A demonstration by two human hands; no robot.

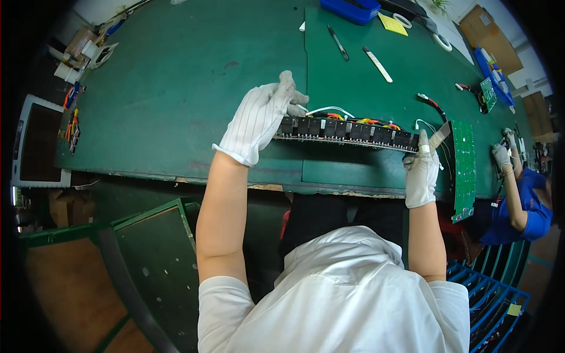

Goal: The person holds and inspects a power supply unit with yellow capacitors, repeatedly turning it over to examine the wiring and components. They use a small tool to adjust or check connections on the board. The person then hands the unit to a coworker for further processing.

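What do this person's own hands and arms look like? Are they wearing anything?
The left hand wears a white fabric glove with thin grey stripes and greyish fingers. The right hand wears a similar white glove. Both forearms are bare below short, white sleeves.

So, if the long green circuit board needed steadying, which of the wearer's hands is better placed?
Probably the right hand: it is beside the green circuit board, though holding the right end of the black-component strip. The left hand is at the strip's opposite end, farther away.
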